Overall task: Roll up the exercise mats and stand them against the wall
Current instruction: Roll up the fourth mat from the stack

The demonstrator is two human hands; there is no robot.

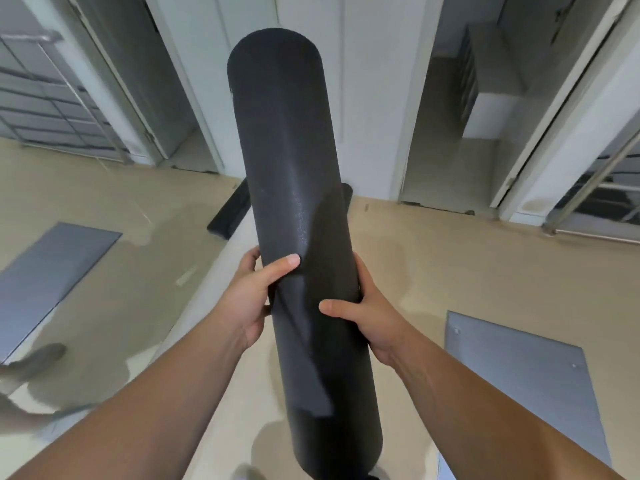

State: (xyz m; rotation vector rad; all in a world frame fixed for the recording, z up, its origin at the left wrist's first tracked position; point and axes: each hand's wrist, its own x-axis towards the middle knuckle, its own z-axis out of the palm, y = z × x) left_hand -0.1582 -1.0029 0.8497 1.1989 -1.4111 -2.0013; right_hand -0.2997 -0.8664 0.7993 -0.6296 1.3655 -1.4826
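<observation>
A rolled-up black exercise mat (287, 161) stands nearly upright in front of me, its top end tilted away toward the white wall (367, 98). My left hand (254, 292) grips the roll from the left, thumb across its front. My right hand (363, 317) grips it from the right a little lower, thumb on the front. The roll's lower end reaches the bottom of the view near my feet. Behind the roll, a second black mat (230, 213) lies on the floor by the wall, mostly hidden.
Beige floor all around. A grey panel (52, 282) lies flat at the left, another grey panel (519, 375) at the right. Open doorways flank the wall section. Metal railings stand at far left and far right. A person's shoe (38, 358) shows at the left edge.
</observation>
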